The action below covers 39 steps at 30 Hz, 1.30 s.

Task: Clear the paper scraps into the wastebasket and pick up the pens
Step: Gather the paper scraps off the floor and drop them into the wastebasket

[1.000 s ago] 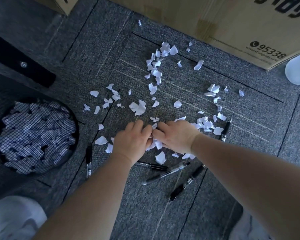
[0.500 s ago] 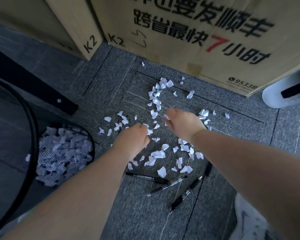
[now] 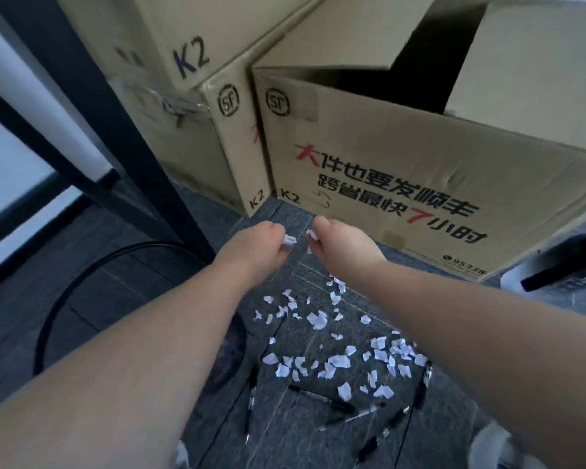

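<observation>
Each hand, left (image 3: 257,243) and right (image 3: 335,243), pinches paper scraps (image 3: 289,240); five pens (image 3: 322,399) below.

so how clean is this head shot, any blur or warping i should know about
Head view: dim, bluish light, no glare; strong wide-angle warping bends the brown cardboard boxes and stretches both forearms; motion blur softens the left hand, the right hand and the black wire wastebasket rim; the white torn paper scraps and black pens on the grey carpet stay readable, slightly soft.
</observation>
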Motion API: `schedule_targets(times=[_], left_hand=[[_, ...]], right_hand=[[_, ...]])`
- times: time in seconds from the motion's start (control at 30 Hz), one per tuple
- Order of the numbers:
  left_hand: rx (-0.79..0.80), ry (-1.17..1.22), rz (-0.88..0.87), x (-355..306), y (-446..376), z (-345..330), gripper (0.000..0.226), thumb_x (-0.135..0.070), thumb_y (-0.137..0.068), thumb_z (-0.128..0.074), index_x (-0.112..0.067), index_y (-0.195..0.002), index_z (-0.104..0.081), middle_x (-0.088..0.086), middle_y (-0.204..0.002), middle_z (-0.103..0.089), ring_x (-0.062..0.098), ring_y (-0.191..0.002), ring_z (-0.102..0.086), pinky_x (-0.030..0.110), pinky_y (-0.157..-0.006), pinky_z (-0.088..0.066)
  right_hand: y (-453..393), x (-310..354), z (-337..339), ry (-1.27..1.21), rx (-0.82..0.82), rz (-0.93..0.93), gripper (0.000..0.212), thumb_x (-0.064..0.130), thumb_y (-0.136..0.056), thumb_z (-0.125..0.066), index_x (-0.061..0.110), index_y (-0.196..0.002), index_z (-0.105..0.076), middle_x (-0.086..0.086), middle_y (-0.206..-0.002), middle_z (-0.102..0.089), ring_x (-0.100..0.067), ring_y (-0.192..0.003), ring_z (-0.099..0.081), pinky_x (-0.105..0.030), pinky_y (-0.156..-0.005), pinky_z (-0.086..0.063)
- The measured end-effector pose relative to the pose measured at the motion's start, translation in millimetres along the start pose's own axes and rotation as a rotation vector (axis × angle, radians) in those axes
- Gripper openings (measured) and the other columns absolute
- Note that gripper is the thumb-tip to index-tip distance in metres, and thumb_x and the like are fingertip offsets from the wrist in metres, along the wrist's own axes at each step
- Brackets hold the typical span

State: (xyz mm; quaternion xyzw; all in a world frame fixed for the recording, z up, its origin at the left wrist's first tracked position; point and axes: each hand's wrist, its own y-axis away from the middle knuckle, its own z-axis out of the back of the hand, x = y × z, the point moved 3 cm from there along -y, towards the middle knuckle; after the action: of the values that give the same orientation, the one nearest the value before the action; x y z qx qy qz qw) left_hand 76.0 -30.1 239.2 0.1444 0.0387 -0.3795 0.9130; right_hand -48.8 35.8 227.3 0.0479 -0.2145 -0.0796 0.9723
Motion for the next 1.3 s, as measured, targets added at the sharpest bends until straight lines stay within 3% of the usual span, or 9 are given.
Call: schedule_targets(times=[0.17,0.27,0.5,0.63,0.7,0.8,0.9,1.0,1.3], left_hand=[[-0.093,-0.025,0.061,56.2,54.0,38.1,0.017,-0.020,-0.091,-0.047,-0.007,-0.081,-0.043,0.019,-0.098,-0.055,0.038,-0.090,-0.055,0.042,-0.072,-0.039],[-0.103,-0.015,0.122,93.1,85.4,38.7,0.019,-0.017,-0.089,-0.049,-0.010,-0.076,-0.038,0.018,-0.092,-0.054,0.038,-0.086,-0.055,0.045,-0.072,-0.040],[-0.044,0.109,0.256,152.8,125.1,-3.9,0.018,-0.020,-0.090,-0.047,-0.010,-0.077,-0.039,0.010,-0.085,-0.047,0.034,-0.083,-0.055,0.040,-0.067,-0.040],[-0.077,0.154,0.264,174.0,140.4,-26.1,0.011,-0.018,-0.091,-0.045,-0.010,-0.085,-0.041,0.006,-0.088,-0.044,0.033,-0.081,-0.054,0.041,-0.066,-0.041],[-0.084,0.172,0.269,182.4,147.1,-32.9,0.010,-0.016,-0.091,-0.044,-0.007,-0.097,-0.043,0.010,-0.098,-0.047,0.034,-0.086,-0.054,0.045,-0.070,-0.044],[-0.022,0.170,0.279,192.4,155.2,-42.6,0.039,-0.023,-0.091,-0.047,-0.008,-0.125,-0.036,0.012,-0.125,-0.044,0.033,-0.110,-0.050,0.047,-0.085,-0.045],[0.089,0.008,0.298,200.5,162.9,-50.0,0.075,-0.049,-0.090,-0.043,-0.017,-0.147,-0.006,0.004,-0.156,-0.008,0.025,-0.143,-0.014,0.050,-0.112,-0.024],[0.151,-0.103,0.299,201.4,167.7,-51.1,0.084,-0.069,-0.086,-0.027,-0.025,-0.147,0.010,-0.001,-0.157,0.017,0.018,-0.144,0.013,0.053,-0.116,-0.004],[0.093,-0.141,0.267,175.3,156.3,-22.9,0.082,-0.074,-0.083,-0.016,-0.032,-0.145,0.016,-0.003,-0.155,0.023,0.016,-0.142,0.021,0.051,-0.114,0.009]], right_hand=[[-5.3,79.2,9.1,-0.032,-0.019,0.125,0.024,0.030,-0.101,-0.036,0.011,-0.086,-0.030,-0.009,-0.082,-0.049,-0.033,-0.074,-0.052,-0.037,-0.060,-0.039],[-7.7,127.1,-7.4,-0.092,-0.018,0.205,0.024,0.029,-0.100,-0.037,0.011,-0.085,-0.031,-0.003,-0.070,-0.039,-0.034,-0.072,-0.052,-0.038,-0.059,-0.039],[-24.0,190.6,-73.9,-0.117,0.077,0.259,0.023,0.028,-0.098,-0.041,0.014,-0.082,-0.032,0.001,-0.073,-0.036,-0.031,-0.070,-0.046,-0.036,-0.057,-0.034],[-28.5,204.7,-102.9,-0.076,0.081,0.273,0.021,0.029,-0.097,-0.042,0.016,-0.083,-0.033,-0.002,-0.084,-0.041,-0.034,-0.080,-0.051,-0.037,-0.060,-0.036],[-27.7,209.0,-114.3,-0.039,0.063,0.315,0.017,0.031,-0.095,-0.042,0.014,-0.092,-0.042,-0.005,-0.094,-0.050,-0.031,-0.093,-0.051,-0.038,-0.067,-0.038],[-29.0,210.4,-126.5,0.035,0.095,0.330,0.040,0.040,-0.094,-0.042,0.021,-0.130,-0.043,-0.002,-0.126,-0.051,-0.025,-0.123,-0.042,-0.041,-0.096,-0.036],[-29.5,208.2,-127.3,0.086,0.109,0.363,0.058,0.048,-0.094,-0.040,0.027,-0.146,-0.026,0.002,-0.153,-0.027,-0.017,-0.143,-0.015,-0.038,-0.115,-0.015],[-27.0,202.5,-122.5,0.174,0.132,0.390,0.063,0.055,-0.094,-0.035,0.033,-0.149,-0.014,0.006,-0.159,-0.007,-0.011,-0.145,0.004,-0.038,-0.118,0.000],[-20.8,173.7,-86.1,0.226,0.069,0.362,0.063,0.059,-0.094,-0.029,0.039,-0.148,-0.005,0.006,-0.159,-0.001,-0.012,-0.145,0.008,-0.040,-0.118,0.004]])
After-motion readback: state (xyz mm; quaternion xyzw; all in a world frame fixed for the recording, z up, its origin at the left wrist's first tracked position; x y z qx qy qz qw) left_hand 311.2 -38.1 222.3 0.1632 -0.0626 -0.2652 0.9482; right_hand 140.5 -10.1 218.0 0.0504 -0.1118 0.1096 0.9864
